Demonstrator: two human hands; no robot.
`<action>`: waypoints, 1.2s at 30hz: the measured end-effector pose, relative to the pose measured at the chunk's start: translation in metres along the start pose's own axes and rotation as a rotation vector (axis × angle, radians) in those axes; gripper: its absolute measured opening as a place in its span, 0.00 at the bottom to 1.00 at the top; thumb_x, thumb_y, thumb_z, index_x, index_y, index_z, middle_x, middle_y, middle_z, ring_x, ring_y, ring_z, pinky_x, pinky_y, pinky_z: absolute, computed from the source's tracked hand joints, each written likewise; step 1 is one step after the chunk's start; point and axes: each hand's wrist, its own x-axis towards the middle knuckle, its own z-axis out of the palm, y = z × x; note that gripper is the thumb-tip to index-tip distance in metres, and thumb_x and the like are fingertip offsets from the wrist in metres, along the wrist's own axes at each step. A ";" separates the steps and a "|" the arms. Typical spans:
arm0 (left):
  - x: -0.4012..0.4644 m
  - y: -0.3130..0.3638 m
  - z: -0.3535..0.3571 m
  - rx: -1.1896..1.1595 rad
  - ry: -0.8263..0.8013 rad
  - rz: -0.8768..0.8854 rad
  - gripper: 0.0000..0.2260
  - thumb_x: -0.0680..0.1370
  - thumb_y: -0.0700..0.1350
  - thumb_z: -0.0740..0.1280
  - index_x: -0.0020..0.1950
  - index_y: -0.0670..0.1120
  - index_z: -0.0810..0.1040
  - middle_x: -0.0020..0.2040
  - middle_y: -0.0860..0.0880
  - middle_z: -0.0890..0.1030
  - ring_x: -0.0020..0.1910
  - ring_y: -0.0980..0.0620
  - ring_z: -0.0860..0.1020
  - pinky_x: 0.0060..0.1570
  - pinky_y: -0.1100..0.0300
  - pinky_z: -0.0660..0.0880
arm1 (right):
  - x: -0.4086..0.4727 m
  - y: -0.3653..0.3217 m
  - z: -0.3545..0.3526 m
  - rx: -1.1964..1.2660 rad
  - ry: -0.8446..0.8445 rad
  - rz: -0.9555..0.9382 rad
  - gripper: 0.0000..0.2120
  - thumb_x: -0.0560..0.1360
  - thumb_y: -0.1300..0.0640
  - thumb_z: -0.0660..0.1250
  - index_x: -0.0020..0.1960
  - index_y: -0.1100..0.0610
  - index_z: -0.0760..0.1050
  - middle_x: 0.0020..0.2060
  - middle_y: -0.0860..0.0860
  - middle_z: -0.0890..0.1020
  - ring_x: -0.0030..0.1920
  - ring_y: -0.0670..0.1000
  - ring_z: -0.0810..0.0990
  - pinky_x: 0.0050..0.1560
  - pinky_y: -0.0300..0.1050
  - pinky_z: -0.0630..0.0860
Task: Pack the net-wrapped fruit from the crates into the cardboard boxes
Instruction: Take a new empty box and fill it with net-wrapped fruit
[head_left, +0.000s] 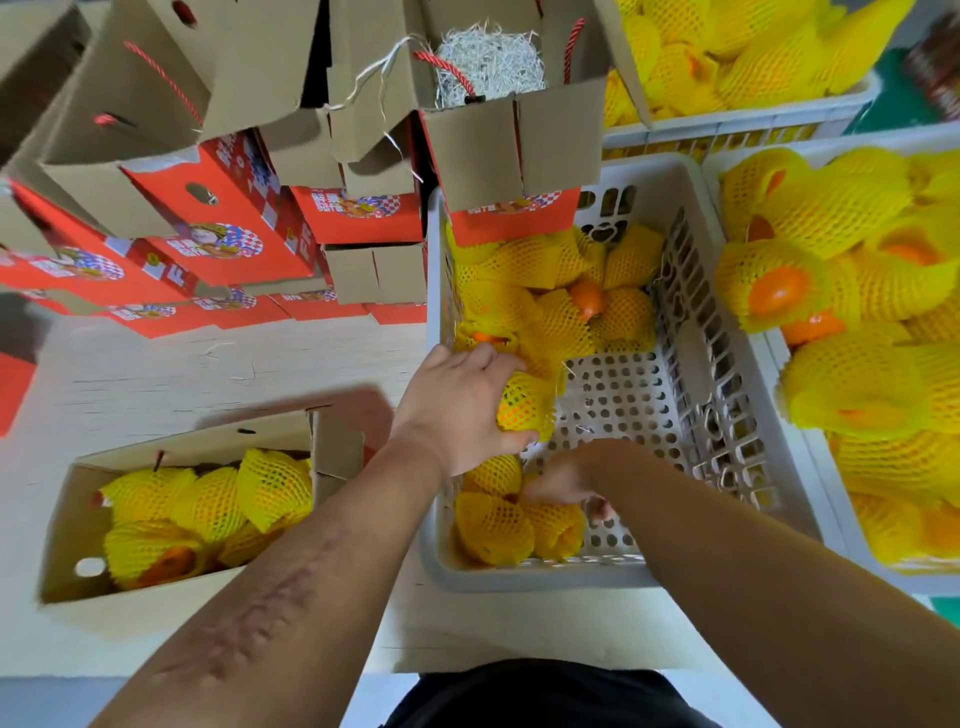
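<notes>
Pale flooring carries boxes and crates. Left hand (460, 410) grips a netted fruit (524, 408) inside the middle crate (727, 395); right hand (563, 480), at 5 o'clock from it, reaches among fruit below, its grip unclear. At 8 o'clock sits an open box (67, 525) holding fruit; full crates at 3.

Table (156, 374): pale, wood-grained top, bare in a broad band at the left centre.
Loose strands (228, 358): a few thin, pale shreds lying scattered on the table.
Shredded paper (488, 62): a whitish-grey tangle at the top centre, with some long strands trailing off to its left.
Floor (904, 98): a green patch at the upper right corner; another green sliver at the lower right edge.
Dark garment (535, 696): black cloth at the bottom centre.
</notes>
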 end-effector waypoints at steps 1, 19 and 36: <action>0.000 0.000 0.000 -0.021 0.013 -0.004 0.38 0.71 0.75 0.65 0.75 0.56 0.69 0.64 0.55 0.76 0.63 0.51 0.76 0.64 0.55 0.63 | -0.002 -0.007 0.006 -0.062 -0.015 -0.021 0.21 0.84 0.42 0.59 0.67 0.57 0.69 0.40 0.53 0.72 0.34 0.49 0.73 0.35 0.38 0.71; -0.036 -0.010 -0.022 -0.939 0.389 -0.029 0.32 0.72 0.62 0.76 0.71 0.54 0.70 0.65 0.52 0.73 0.64 0.54 0.74 0.63 0.48 0.75 | -0.108 -0.044 0.012 0.418 0.888 -0.267 0.23 0.68 0.52 0.75 0.57 0.51 0.67 0.48 0.53 0.79 0.47 0.56 0.80 0.42 0.57 0.80; -0.280 -0.252 0.011 -0.663 -0.107 -0.379 0.30 0.70 0.76 0.67 0.66 0.65 0.64 0.59 0.63 0.74 0.58 0.58 0.76 0.59 0.56 0.77 | -0.016 -0.318 0.149 0.121 0.851 -0.410 0.35 0.66 0.42 0.72 0.70 0.45 0.64 0.62 0.49 0.72 0.58 0.54 0.78 0.57 0.53 0.79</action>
